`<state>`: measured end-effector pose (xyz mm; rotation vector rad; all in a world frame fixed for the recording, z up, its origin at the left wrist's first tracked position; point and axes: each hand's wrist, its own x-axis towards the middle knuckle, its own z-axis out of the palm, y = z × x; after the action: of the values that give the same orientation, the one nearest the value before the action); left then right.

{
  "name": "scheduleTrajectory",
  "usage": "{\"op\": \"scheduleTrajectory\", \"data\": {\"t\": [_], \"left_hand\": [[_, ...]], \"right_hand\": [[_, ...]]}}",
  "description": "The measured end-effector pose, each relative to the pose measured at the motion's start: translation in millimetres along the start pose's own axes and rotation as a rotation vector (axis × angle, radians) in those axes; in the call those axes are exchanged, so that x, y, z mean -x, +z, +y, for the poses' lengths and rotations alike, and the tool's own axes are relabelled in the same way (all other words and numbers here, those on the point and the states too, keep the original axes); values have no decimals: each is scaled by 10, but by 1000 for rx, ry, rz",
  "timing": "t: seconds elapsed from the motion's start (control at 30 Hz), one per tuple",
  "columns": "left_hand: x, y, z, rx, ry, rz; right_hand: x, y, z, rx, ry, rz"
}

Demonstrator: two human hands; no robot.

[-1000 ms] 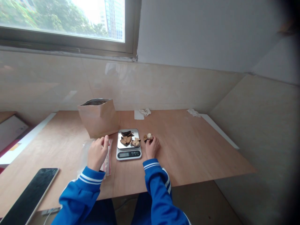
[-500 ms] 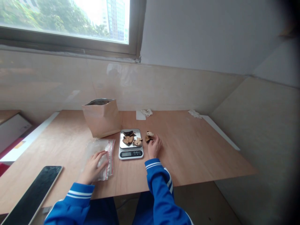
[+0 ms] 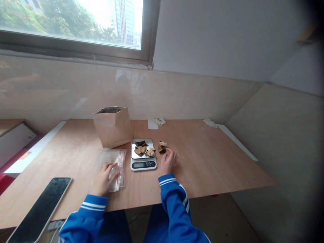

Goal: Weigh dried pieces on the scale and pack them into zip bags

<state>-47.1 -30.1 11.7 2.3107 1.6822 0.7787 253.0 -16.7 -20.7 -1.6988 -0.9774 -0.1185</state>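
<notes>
Left hand [image 3: 105, 179] lies on a clear zip bag [image 3: 111, 167] with red-striped edge, fingers spread fairly flat on the plastic, not clearly pinching it, bag flat on the plywood table [image 3: 202, 162] just left of the digital kitchen scale [image 3: 143, 164]. Right hand [image 3: 168, 162] is near the scale's right side, fingers loosely half-curled, wide enough, holding nothing, fingertips [image 3: 168, 149] just beside two dried brown pieces [image 3: 162, 147] lying on the table. More dried brown pieces [image 3: 144, 151] sit on the scale's steel platform; display reading too small to read. Brown paper bag [image 3: 112, 126] with shiny lining stands upright far left of the scale. Phone [image 3: 40, 209] lies near left, tissue scraps [image 3: 157, 122] at far edge.
</notes>
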Motion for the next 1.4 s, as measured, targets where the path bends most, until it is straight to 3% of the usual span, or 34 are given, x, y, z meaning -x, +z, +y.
{"op": "scheduleTrajectory", "data": {"t": [0.17,0.33,0.5,0.57,0.73,0.87,1.0,1.23,1.33,1.4], "left_hand": [[-30,-50,13,18,-11,-7],[-70,-280,290,125,70,141],[-53,-326,572,269,154,258],[-37,-295,641,316,201,282],[12,-199,707,461,212,270],[16,-114,696,582,122,396],[-51,-20,677,633,130,472],[-294,212,708,740,258,546],[-411,266,776,809,202,643],[-471,287,805,870,110,725]], "right_hand": [[60,-97,-48,-99,-55,-44],[183,-208,-167,-213,-157,-160],[532,-310,-553,-368,-129,-392],[666,-309,-763,-471,-68,-492],[729,-207,-1072,-684,282,-615],[601,-175,-986,-753,397,-613],[485,-249,-851,-739,432,-604],[293,-451,-831,-659,365,-665],[213,-495,-823,-645,300,-700],[172,-480,-774,-597,238,-638]]}}
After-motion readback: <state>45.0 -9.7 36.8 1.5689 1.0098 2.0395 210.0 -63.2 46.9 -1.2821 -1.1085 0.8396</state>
